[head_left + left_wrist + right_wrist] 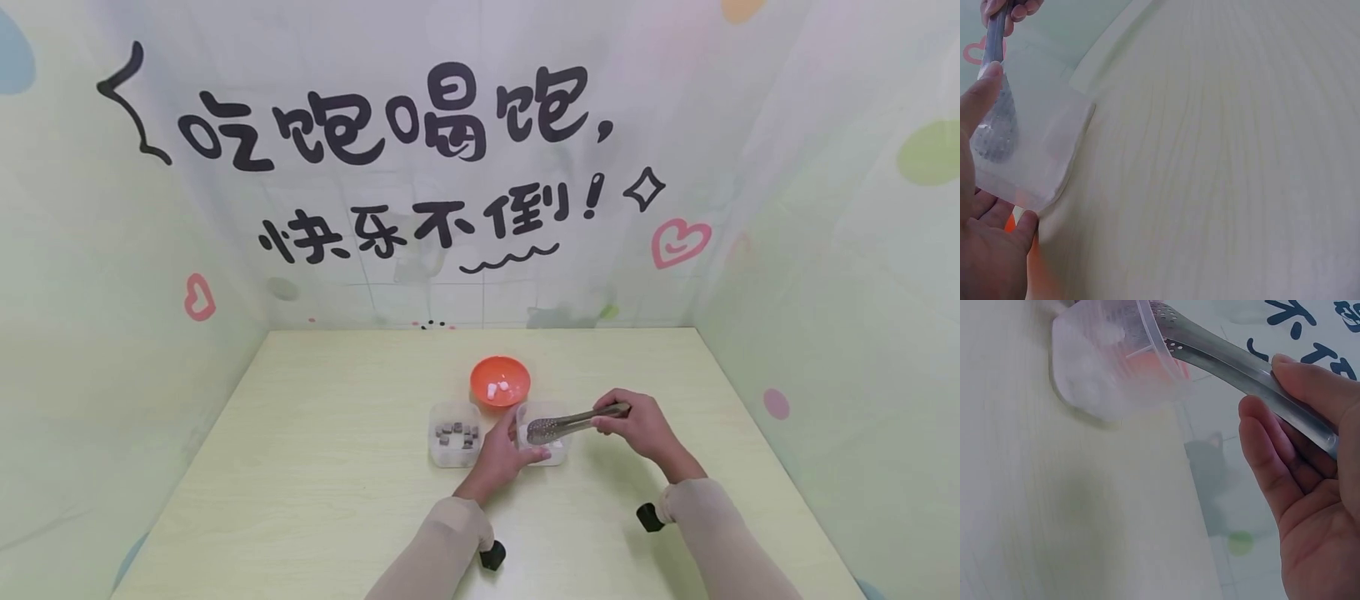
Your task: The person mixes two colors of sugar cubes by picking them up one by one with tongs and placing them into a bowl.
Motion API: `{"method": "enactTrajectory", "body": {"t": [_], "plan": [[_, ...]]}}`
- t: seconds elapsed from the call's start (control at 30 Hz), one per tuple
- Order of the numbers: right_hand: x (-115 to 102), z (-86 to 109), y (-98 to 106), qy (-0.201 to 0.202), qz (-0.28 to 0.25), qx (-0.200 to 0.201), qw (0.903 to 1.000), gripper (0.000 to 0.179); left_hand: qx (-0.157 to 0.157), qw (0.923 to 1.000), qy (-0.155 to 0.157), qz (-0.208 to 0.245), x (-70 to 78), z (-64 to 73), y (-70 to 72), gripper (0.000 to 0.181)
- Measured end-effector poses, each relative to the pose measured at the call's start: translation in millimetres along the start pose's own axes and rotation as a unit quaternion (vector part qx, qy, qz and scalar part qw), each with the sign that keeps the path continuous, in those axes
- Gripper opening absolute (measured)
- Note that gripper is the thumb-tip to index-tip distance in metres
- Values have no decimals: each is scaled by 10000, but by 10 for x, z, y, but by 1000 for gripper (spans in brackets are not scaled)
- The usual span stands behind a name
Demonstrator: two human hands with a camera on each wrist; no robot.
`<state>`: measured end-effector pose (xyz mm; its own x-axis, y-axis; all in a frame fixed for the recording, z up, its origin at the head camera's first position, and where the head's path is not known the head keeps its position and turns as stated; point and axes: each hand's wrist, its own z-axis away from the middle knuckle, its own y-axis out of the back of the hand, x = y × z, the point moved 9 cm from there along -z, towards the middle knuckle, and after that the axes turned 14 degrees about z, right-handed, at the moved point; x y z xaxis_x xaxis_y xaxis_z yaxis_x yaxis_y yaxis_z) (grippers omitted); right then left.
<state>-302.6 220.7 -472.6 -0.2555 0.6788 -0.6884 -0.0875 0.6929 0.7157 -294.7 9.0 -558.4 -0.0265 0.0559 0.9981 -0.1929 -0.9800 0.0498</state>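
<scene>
My left hand (498,460) holds a clear plastic container (553,459) by its left side, thumb at the near side. Some white pieces lie inside it. In my right hand (643,425) is a pair of metal tongs (577,421), gripped near the handle end between thumb and fingers. The perforated heads of the tongs are over and partly within the container; whether they pinch a piece cannot be seen. In the right wrist view the tongs (1235,365) slope down past the rim of the container (1082,381).
Just behind the container stands an orange bowl (500,404) with a few white pieces in it. Left of my left hand is a second clear container (453,460) holding several dark greyish cubes. Printed cloth walls (480,300) enclose the pale wooden table (330,467) at back and sides.
</scene>
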Motion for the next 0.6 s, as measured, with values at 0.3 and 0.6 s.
{"method": "enactTrajectory", "body": {"t": [0.3, 0.6], "plan": [[42, 8, 60, -97, -409, 244, 9988, 18, 49, 10000, 53, 43, -14, 8, -4, 97], [41, -20, 146, -16, -749, 671, 9949, 17, 22, 10000, -43, 31, 18, 17, -6, 94]]}}
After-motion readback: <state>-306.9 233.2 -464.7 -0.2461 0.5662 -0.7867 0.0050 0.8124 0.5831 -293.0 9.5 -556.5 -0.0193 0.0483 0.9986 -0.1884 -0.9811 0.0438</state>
